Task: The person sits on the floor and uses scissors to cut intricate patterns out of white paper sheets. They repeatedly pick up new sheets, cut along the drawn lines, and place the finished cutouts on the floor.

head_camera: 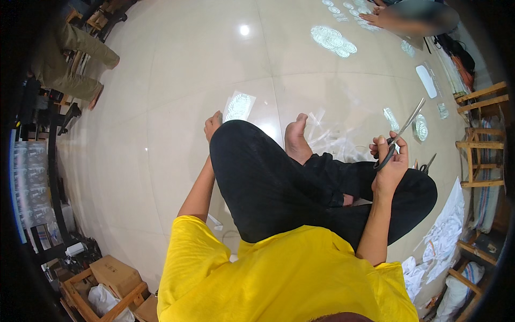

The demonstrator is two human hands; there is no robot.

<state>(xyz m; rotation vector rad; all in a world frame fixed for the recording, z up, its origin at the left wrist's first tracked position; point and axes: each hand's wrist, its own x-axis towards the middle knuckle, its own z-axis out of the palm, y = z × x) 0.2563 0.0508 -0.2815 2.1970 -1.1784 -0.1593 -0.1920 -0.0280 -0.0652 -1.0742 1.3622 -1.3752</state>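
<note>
My right hand is raised above my bent knee, with fingers in the black handles of a pair of scissors. Their metal blades point away from me and to the right, and look closed. Beyond my other knee, my left hand is at the left edge of a clear sheet printed with a pale wavy-line pattern. The knee hides part of that hand and the sheet's near end, so whether the fingers pinch it cannot be told. Clear offcut strips lie on the floor by my bare foot.
A second pair of scissors lies beyond my right knee. Patterned cut-outs are spread across the tiled floor near another person's hand. Someone's legs are at left. Wooden racks, white scraps and a cardboard box line the sides.
</note>
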